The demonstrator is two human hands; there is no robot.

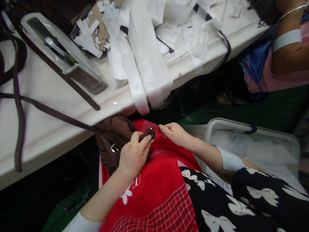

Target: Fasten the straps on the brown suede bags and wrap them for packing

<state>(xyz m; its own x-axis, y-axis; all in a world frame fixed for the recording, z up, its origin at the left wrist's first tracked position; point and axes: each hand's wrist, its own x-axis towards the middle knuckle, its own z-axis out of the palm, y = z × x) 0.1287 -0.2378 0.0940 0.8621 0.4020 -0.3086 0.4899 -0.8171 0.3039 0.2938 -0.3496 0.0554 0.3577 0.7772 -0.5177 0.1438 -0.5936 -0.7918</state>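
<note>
Bag (122, 125) of soft, pleated brown cloth, lying on the red apron (154, 180) below the edge of the table (53, 90); a smooth, flat strap (60, 116) runs from it onto the table. The left hand (134, 153) pinches its gathered end; the right hand (177, 135) pinches a dark piece (160, 131) too small to identify. The bag's underside is hidden; another person (289, 59) beside the table is cut off. Glossy white strips (156, 74) overhang the table; the floor (285, 109) is dark green.

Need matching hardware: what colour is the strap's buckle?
The buckle is golden, clearest in head view.
</note>
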